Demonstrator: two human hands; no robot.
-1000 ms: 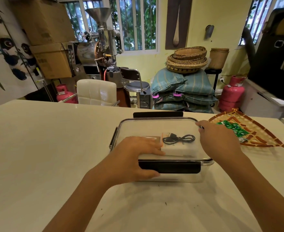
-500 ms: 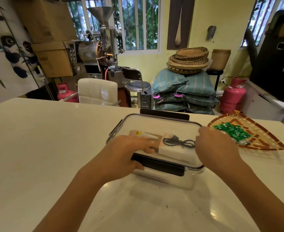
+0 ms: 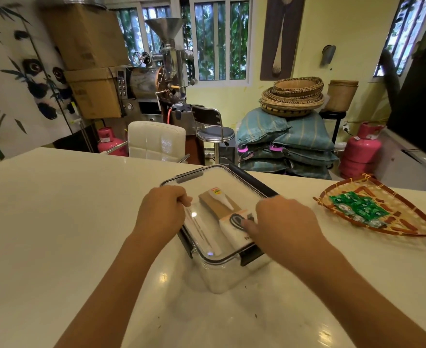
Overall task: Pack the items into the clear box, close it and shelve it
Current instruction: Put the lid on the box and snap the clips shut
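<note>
The clear box (image 3: 222,275) sits on the white table, turned at an angle, with its clear lid (image 3: 204,232) on top. Through the lid I see a glue tube (image 3: 220,198) on a brown card, and a coiled black cable (image 3: 235,221) on a white pack. My left hand (image 3: 160,212) grips the lid's left edge. My right hand (image 3: 279,223) rests on the lid's right side, fingers pressing down. Black latches show at the far edge (image 3: 252,180) and near corner (image 3: 253,256).
A woven fan-shaped tray (image 3: 402,224) with green packets (image 3: 360,208) lies to the right on the table (image 3: 56,222). Beyond the far table edge stand a white chair (image 3: 156,140), a stool, stacked sacks and pink gas cylinders.
The box has been rotated on the table, its near end swinging to the right. Both hands moved with it, staying on the lid.
</note>
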